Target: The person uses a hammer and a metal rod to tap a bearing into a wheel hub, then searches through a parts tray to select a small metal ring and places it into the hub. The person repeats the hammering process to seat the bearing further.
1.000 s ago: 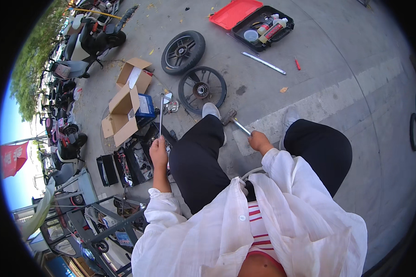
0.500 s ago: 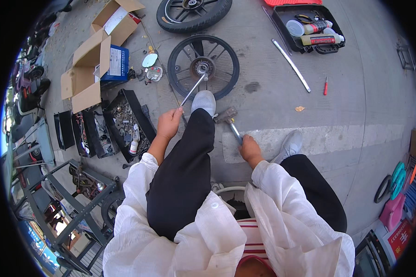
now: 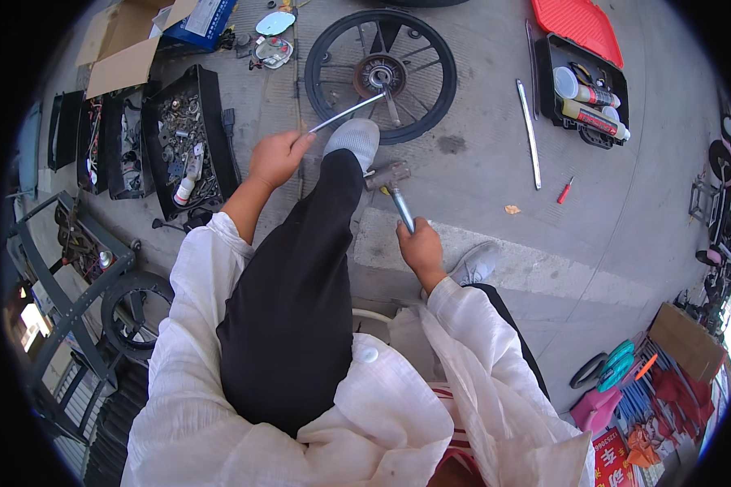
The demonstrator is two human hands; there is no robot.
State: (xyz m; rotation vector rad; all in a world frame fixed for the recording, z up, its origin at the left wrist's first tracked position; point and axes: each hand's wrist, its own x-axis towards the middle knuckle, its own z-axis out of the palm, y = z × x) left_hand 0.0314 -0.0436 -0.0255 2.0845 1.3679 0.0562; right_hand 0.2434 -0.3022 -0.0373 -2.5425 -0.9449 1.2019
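Note:
A black spoked wheel lies flat on the ground, with a rusty brown hub at its centre. My left hand is closed around one end of a slim metal rod. The rod's far end rests at the lower edge of the hub. My right hand grips the metal handle of a hammer. The hammer's worn head is beside my left shoe, away from the wheel. The shoe's toe is against or just over the tyre-less rim; contact is unclear.
On the left lie black trays of loose metal parts, and an open cardboard box. A long metal bar, a red screwdriver and an open toolbox with bottles are on the right. A metal frame stands at lower left.
The whole view has shifted and turned, so the wheel appears higher. The rod now slopes less steeply, its tip still at the hub. Both hands keep their hold; the hammer stays low.

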